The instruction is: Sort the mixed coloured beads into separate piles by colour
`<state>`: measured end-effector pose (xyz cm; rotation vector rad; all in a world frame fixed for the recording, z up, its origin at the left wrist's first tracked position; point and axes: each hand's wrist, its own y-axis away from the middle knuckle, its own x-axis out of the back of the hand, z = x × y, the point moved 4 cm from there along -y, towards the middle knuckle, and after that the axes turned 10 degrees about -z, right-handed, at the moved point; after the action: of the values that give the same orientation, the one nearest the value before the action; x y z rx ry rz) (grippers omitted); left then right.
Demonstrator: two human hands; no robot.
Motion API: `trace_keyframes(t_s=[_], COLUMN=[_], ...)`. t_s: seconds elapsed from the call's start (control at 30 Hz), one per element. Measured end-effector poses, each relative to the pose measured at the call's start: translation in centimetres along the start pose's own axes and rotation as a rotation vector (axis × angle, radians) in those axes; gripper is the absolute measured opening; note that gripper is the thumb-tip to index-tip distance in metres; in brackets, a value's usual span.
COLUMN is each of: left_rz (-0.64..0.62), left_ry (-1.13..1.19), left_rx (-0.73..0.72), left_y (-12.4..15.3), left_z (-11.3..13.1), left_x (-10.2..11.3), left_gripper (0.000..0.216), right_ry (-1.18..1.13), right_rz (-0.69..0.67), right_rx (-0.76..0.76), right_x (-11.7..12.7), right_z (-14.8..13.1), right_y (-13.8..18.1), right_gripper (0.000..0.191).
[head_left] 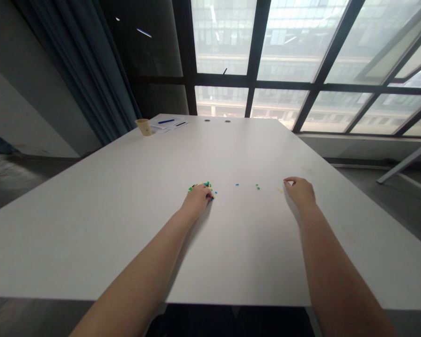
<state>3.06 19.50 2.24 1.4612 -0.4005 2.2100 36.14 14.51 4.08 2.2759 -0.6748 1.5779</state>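
Note:
A small heap of tiny coloured pieces (208,184), green, yellow, blue and darker ones, lies on the white table. My left hand (196,196) rests over its near side, fingers curled down among the pieces; what they grip, if anything, is hidden. To the right lie a blue piece (237,184), two green pieces (258,188) and some pale yellow pieces (279,189), in separate spots along a rough row. Just beyond the yellow ones, my right hand (301,191) has thumb and forefinger pinched together near the tabletop. Anything between those fingertips is too small to make out.
A tan paper cup (144,127) stands at the far left edge of the table (231,154). Beside it are papers (177,125) with a blue pen (166,121) on them. Two dark round discs (228,121) sit near the far edge, below the windows.

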Motion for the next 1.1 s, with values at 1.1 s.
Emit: trace_keyframes(t_s=[1.1], left_rz=[-0.034], left_ry=[1.081], left_rx=[-0.088], left_y=[0.5], left_z=[3.8], left_x=[-0.7], left_gripper=[0.017], right_ry=[-0.265], right_rz=[-0.079], right_rx=[0.54], right_x=[-1.1], right_z=[-8.3], right_y=[5.0], right_gripper=[0.028])
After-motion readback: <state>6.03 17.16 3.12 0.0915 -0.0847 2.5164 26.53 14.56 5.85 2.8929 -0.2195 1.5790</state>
